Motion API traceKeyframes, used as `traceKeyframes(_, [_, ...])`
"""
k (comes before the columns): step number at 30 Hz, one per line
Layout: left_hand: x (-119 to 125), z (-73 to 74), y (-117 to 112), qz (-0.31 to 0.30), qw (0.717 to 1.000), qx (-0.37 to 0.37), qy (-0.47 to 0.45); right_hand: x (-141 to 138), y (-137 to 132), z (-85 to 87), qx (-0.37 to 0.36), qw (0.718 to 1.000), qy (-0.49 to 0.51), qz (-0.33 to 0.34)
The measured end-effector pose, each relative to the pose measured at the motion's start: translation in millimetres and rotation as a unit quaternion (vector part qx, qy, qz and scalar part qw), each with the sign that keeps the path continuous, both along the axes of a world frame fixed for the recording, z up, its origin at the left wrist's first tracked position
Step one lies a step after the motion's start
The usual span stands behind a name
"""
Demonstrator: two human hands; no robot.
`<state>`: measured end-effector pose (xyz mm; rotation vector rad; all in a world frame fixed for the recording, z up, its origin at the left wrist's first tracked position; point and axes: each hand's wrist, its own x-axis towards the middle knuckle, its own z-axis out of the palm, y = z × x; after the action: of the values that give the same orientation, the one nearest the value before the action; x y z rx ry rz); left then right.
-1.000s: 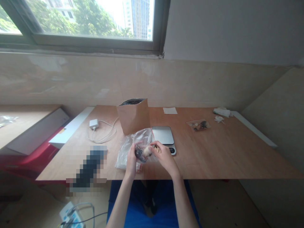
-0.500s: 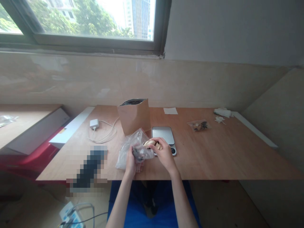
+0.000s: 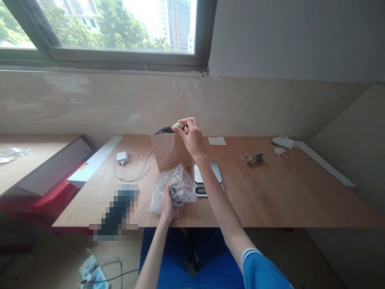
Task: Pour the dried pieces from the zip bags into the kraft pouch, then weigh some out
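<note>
Now right grip (image 3: 191, 136) clamps pale pieces (image 3: 179, 125) over paper bag (image 3: 167, 151); left grip (image 3: 166, 204) clamps plastic bag (image 3: 182, 184).

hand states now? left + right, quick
Left hand: closed on the plastic bag.
Right hand: closed on pale pieces, over the paper bag.

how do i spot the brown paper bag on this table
On the wooden table under the window, look mid-table, behind the clear plastic bag and left of the silver scale. The brown paper bag is the only thing standing upright, open-topped, with the right hand holding pale pieces at its mouth.
</note>
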<state>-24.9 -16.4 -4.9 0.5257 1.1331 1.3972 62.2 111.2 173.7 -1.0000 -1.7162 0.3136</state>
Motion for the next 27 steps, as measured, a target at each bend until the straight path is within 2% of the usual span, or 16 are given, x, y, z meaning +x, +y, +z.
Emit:
traceKeyframes(3, [0, -0.7, 0, 0.008, 1.000, -0.005, -0.001, -19, 20, 6.5, 0.002, 0.998, -0.068, 0.000])
traceKeyframes(7, [0, 2.3, 0, 0.008, 1.000, -0.011, 0.010, -33, 30, 0.9, -0.033, 0.985, -0.171, 0.003])
traceKeyframes(11, [1, 2.8, 1, 0.035, 0.999, -0.004, 0.014, -32, 26, -3.0, -0.062, 0.973, -0.222, -0.014])
traceKeyframes(17, [0, -3.2, 2, 0.024, 1.000, 0.013, -0.007, -24, 19, -3.6, -0.100, 0.952, -0.290, -0.006])
traceKeyframes(21, [0, -4.3, 3, 0.022, 1.000, 0.009, -0.005, -22, 16, -3.3, -0.113, 0.951, -0.287, 0.006])
traceKeyframes(27, [-1, -5.8, 2, 0.001, 1.000, 0.010, 0.007, -21, 16, 7.6, -0.082, 0.978, -0.191, 0.018])
